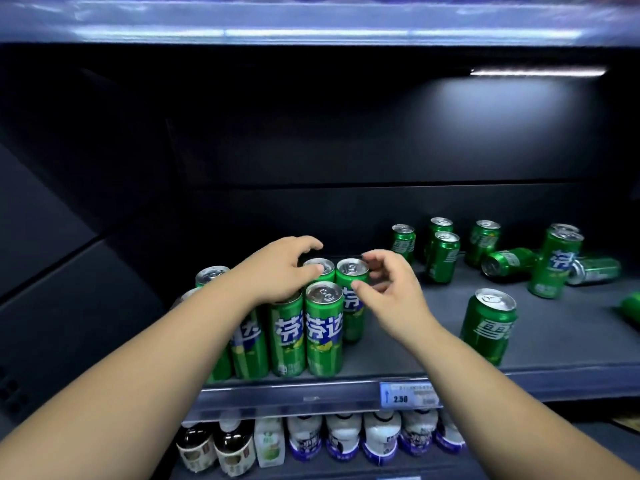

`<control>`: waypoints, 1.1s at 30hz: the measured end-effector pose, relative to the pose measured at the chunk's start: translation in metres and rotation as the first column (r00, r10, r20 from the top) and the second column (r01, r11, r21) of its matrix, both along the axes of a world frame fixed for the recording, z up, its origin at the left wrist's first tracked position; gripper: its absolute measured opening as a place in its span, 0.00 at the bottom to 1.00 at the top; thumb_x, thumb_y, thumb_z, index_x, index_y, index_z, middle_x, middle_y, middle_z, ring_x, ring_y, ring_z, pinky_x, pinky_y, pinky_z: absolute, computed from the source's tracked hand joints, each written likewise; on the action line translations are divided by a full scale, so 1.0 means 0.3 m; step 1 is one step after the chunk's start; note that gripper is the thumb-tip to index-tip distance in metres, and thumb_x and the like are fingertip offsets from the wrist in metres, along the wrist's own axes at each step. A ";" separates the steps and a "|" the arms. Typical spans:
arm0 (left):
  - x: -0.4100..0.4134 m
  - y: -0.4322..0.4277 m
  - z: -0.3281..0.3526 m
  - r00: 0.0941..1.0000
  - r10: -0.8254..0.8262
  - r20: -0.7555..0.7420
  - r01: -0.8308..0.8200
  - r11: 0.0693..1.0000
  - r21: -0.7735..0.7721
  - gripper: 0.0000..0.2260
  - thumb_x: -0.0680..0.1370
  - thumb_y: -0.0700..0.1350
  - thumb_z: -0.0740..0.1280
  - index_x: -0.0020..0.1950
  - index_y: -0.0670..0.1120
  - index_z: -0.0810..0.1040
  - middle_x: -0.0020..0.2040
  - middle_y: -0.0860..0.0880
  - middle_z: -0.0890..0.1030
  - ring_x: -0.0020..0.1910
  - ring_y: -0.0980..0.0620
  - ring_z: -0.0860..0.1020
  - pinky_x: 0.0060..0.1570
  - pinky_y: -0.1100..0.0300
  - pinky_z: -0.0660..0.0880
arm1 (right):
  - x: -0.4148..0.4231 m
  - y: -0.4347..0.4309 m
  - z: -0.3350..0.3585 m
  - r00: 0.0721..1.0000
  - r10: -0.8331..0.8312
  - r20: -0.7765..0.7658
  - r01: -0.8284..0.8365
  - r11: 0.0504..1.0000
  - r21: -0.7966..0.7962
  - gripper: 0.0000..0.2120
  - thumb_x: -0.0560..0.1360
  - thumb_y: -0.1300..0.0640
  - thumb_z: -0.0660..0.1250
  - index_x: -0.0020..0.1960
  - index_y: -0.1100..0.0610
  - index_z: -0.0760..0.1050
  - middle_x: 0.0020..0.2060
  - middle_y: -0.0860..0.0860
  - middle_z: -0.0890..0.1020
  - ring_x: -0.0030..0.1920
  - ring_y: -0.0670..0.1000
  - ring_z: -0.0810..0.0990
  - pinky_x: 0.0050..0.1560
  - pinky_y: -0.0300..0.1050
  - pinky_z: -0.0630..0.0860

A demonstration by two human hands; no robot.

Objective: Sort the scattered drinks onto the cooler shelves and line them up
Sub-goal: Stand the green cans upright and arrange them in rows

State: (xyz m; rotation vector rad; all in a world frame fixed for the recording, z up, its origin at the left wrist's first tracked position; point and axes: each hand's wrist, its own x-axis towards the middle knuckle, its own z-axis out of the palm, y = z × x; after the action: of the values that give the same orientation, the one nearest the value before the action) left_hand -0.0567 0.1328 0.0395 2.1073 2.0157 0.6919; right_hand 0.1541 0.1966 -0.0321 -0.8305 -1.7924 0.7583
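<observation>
Several tall green cans (323, 327) stand packed together at the shelf's (398, 355) front left. My left hand (282, 273) lies over this group, thumb and curled fingers round the top of a rear can (323, 266). Just to the right, my right hand (389, 289) hovers with loosely curled fingers beside the neighbouring rear can (351, 270), its thumb at that can's side. A shorter green can (488, 329) stands alone at the front right. Farther back on the right are scattered green cans (441, 256), some upright, and two lying down (507, 263).
The shelf's dark back wall and left side panel enclose the space. A price tag (410, 394) reading 2.50 sits on the front rail. Below, a lower shelf holds bottles (346, 439) in a row. A lit shelf edge (311, 26) runs overhead.
</observation>
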 end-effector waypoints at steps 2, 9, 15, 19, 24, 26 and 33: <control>0.013 0.036 -0.005 0.998 0.013 0.054 -0.011 0.999 -0.041 0.23 0.77 0.55 0.68 0.71 0.54 0.72 0.67 0.50 0.76 0.60 0.52 0.77 0.64 0.53 0.73 | -0.014 0.022 -0.026 1.000 -0.030 0.002 0.030 0.999 -0.043 0.23 0.69 0.51 0.74 0.62 0.43 0.72 0.58 0.45 0.74 0.55 0.45 0.76 0.54 0.47 0.78; 0.016 0.095 -0.048 0.991 0.032 0.128 -0.015 0.992 -0.128 0.18 0.77 0.55 0.67 0.66 0.57 0.77 0.60 0.56 0.81 0.59 0.56 0.79 0.65 0.52 0.73 | -0.045 0.076 -0.097 0.996 0.023 0.083 -0.015 0.995 -0.094 0.21 0.78 0.54 0.69 0.69 0.43 0.71 0.60 0.44 0.80 0.57 0.42 0.79 0.60 0.43 0.75; 0.016 0.099 -0.038 0.997 0.043 0.060 -0.034 0.988 -0.149 0.19 0.79 0.54 0.66 0.71 0.57 0.73 0.64 0.54 0.80 0.62 0.54 0.77 0.65 0.53 0.72 | -0.034 0.074 -0.101 0.996 0.064 0.064 -0.056 0.990 -0.127 0.19 0.81 0.54 0.64 0.72 0.44 0.71 0.63 0.45 0.80 0.62 0.44 0.78 0.64 0.41 0.72; 0.017 0.084 -0.036 0.997 0.031 0.073 -0.020 0.988 -0.156 0.17 0.79 0.54 0.66 0.69 0.56 0.75 0.61 0.55 0.80 0.59 0.56 0.78 0.63 0.58 0.72 | -0.021 0.068 -0.106 0.991 0.044 0.123 -0.038 0.998 -0.047 0.18 0.80 0.50 0.63 0.69 0.43 0.71 0.60 0.44 0.81 0.59 0.44 0.79 0.61 0.43 0.75; 0.027 0.079 -0.032 1.000 0.027 0.013 -0.025 0.986 -0.162 0.11 0.82 0.52 0.61 0.58 0.56 0.82 0.54 0.55 0.83 0.55 0.54 0.79 0.61 0.53 0.75 | -0.020 0.062 -0.108 0.988 0.028 0.150 -0.021 0.999 -0.045 0.21 0.77 0.40 0.59 0.69 0.39 0.70 0.57 0.44 0.82 0.57 0.45 0.79 0.60 0.47 0.76; 0.032 0.081 -0.031 0.999 0.039 -0.025 -0.043 0.982 -0.182 0.12 0.82 0.54 0.59 0.57 0.57 0.81 0.55 0.56 0.83 0.56 0.52 0.79 0.61 0.51 0.74 | -0.025 0.060 -0.102 0.989 0.030 0.142 -0.022 0.998 -0.059 0.20 0.75 0.39 0.60 0.67 0.38 0.70 0.55 0.44 0.82 0.55 0.45 0.80 0.59 0.47 0.76; 0.029 0.090 -0.035 0.995 0.095 0.030 -0.089 0.985 -0.145 0.19 0.76 0.63 0.56 0.61 0.58 0.77 0.58 0.56 0.82 0.59 0.53 0.78 0.63 0.49 0.72 | -0.014 0.046 -0.097 0.995 0.056 0.088 -0.052 0.997 -0.048 0.15 0.81 0.56 0.65 0.63 0.40 0.73 0.50 0.43 0.82 0.44 0.41 0.78 0.47 0.36 0.74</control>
State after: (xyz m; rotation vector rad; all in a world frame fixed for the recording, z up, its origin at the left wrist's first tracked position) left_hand -0.0480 0.1599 0.0291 1.9192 2.0872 0.5749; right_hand 0.1498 0.2105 -0.0611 -0.8610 -1.8899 0.8111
